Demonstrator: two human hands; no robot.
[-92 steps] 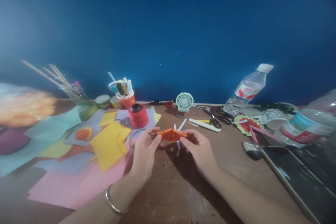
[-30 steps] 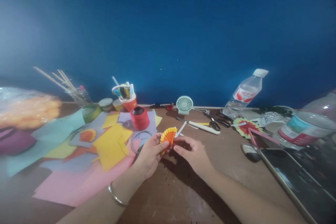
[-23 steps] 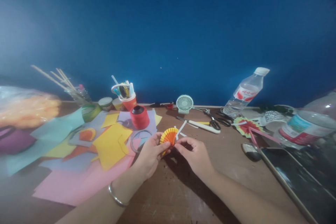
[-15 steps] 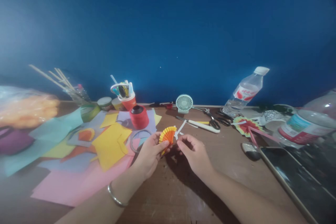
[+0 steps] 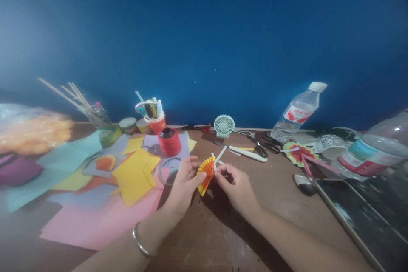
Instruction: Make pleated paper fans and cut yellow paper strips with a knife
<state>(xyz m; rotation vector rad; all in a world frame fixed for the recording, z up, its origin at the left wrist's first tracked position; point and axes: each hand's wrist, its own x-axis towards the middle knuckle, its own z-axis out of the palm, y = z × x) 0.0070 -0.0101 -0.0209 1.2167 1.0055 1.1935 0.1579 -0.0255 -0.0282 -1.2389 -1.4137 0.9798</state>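
Observation:
A small pleated paper fan (image 5: 206, 171), orange with a yellow edge, is held just above the brown table (image 5: 216, 229) at the centre. My left hand (image 5: 183, 187) pinches its left side with thumb and fingers. My right hand (image 5: 234, 187) pinches its right edge, fingers curled. White paper strips (image 5: 219, 155) lie on the table just behind the fan. A metal bangle (image 5: 140, 242) sits on my left wrist.
Coloured paper sheets (image 5: 95, 204) cover the table's left side, with a red thread spool (image 5: 168, 141) and a pen cup (image 5: 154, 119) behind. A small white fan (image 5: 224, 125), scissors (image 5: 258, 146), a water bottle (image 5: 298, 110), a finished paper rosette (image 5: 299, 151) and a phone (image 5: 357, 216) are to the right.
The flat orange pleated strip has been folded up into a fan showing its yellow edge. In the last half second the fan has tilted and dropped slightly between my two hands.

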